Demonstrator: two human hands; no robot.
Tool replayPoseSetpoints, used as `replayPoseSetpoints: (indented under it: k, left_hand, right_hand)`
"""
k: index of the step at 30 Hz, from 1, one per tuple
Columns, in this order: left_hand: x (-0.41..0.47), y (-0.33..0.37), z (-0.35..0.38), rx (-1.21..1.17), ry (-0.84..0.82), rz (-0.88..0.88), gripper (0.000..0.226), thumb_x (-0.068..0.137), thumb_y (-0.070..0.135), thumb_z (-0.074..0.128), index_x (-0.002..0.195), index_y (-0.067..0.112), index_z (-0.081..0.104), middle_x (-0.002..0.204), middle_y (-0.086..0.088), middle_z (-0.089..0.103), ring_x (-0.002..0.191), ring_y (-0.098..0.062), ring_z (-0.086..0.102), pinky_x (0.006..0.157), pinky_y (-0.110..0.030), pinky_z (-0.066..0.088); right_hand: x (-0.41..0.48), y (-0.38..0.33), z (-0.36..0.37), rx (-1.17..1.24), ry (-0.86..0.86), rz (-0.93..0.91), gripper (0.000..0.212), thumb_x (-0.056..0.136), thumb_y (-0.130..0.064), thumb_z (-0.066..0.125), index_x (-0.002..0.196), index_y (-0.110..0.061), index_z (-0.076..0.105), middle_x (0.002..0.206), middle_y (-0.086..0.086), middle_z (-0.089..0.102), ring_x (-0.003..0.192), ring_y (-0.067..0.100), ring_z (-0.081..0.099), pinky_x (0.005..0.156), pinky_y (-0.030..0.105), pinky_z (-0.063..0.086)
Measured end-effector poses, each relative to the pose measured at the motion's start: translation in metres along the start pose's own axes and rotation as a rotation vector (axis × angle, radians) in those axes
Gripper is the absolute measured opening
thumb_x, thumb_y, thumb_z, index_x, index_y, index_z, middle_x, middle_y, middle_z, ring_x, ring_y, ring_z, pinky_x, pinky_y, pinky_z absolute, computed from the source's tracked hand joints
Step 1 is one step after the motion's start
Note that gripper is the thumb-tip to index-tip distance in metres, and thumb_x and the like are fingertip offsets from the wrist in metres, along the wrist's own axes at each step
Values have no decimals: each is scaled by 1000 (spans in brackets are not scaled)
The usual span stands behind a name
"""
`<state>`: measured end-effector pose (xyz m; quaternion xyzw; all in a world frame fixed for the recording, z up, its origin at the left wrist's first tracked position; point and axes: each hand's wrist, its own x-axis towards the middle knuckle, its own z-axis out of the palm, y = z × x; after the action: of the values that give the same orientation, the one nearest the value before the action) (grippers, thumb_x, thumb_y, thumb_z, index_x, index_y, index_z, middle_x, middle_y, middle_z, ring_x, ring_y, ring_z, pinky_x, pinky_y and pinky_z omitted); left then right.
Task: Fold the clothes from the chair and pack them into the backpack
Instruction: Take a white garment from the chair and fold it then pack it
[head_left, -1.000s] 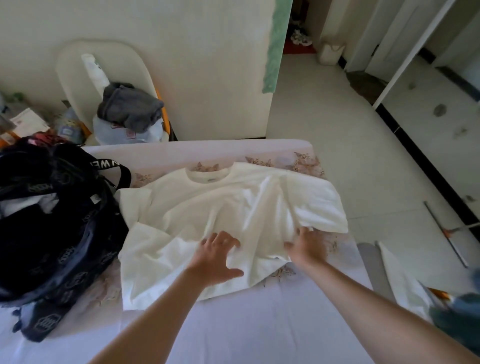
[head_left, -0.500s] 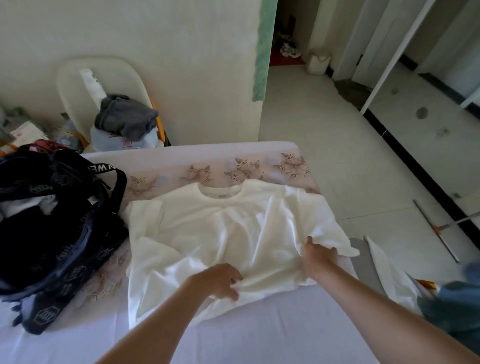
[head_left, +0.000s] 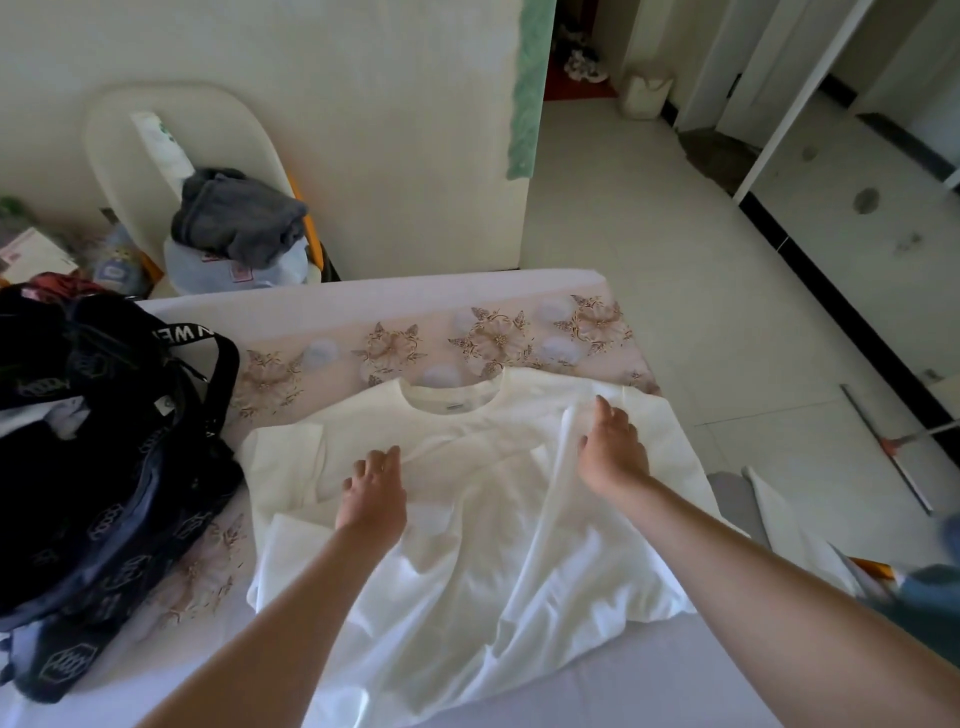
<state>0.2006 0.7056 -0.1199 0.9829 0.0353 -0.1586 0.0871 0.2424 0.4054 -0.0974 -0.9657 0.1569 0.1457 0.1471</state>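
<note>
A: Which step is this?
B: Smoothing, I think. The black backpack (head_left: 93, 467) sits on the left edge of the bed (head_left: 363, 301). Grey clothes (head_left: 239, 215) wait on the chair (head_left: 119, 135) behind the bed.
A: Where's the shirt?
B: The white T-shirt (head_left: 467, 545) lies mid-bed, collar far, wrinkly and bunched. The left hand (head_left: 371, 491) rests on it, fingers bent; I can't tell if it pinches. The right hand (head_left: 613, 449) lies flat, fingers spread. Next, I'd fold a sleeve in.

Backpack (head_left: 104, 467) partly beyond the left edge
</note>
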Motion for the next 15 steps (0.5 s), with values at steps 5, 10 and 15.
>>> replayPoseSetpoints:
  k: [5,10,15]
  left_hand:
    - [13,-13,8,-111,99,32,15,96,18,49,107,14,58,109,-6,52,103,-29,51,91,-40,43]
    - [14,-12,9,-124,112,42,12,93,23,55,102,14,55,103,-5,53,100,-30,52,86,-41,43]
    - [18,-8,9,-73,21,-12,19,93,35,55,103,19,58,112,-2,46,110,-26,42,92,-37,36]
  right_hand:
    - [29,2,1,-52,-36,106,30,96,-26,49,123,-15,55,126,9,61,119,33,54,94,37,40]
    - [33,8,6,224,20,105,10,93,-14,45,92,-10,54,99,11,61,99,36,59,76,36,43]
    - [32,12,13,432,101,117,33,103,-34,39,78,-13,42,75,4,53,81,34,55,65,34,35]
